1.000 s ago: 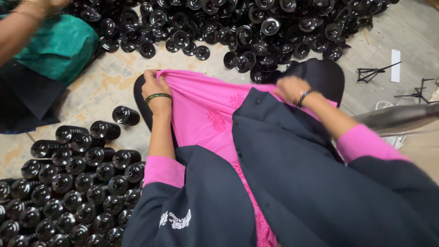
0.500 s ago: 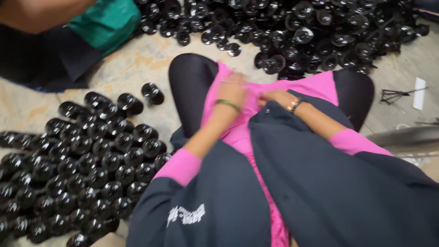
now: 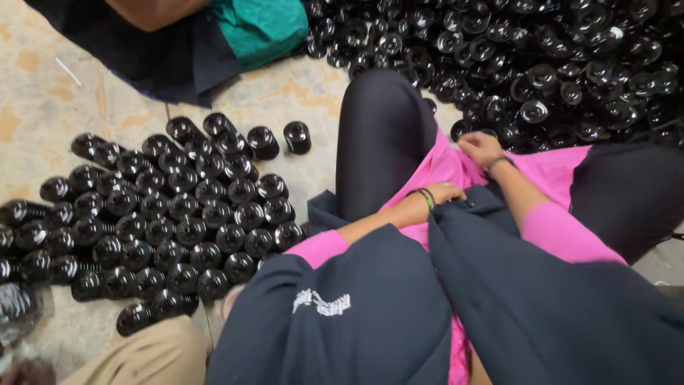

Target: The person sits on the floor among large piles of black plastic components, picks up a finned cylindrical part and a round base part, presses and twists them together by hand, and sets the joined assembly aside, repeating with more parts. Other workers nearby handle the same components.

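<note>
Item, nearest: your dark jacket (image 3: 370,314), open down the front, its two flaps lying over your lap. Keep both flaps pushed aside so they do not fall over the cloth you are handling.

Item, near left: a tan trouser leg (image 3: 142,356) of someone seated beside you, at the bottom edge; apart from your hands.

Item, centre: your left hand (image 3: 442,194), bangles at the wrist, fingers curled narrow and pinching the pink cloth (image 3: 442,167) where it meets the jacket edge. Hold the fold firmly here as the anchor.

Item, just beyond and right: your right hand (image 3: 481,148), fingers bunched, gripping the same pink cloth a little farther out over your lap, between your two black-clad knees. Draw with this hand away from the left one, evenly, so the cloth lies flat rather than bunched.

Item, left: black round caps (image 3: 178,214), set upright in close rows on the speckled floor (image 3: 43,107), with two standing loose at the far edge of the group. Mind your left knee (image 3: 381,121); it lies near them.

Item, far right: a loose heap of black caps (image 3: 556,64), touching the far hem of the pink cloth.

Item, far left: another person's teal and dark clothing (image 3: 256,28).
</note>
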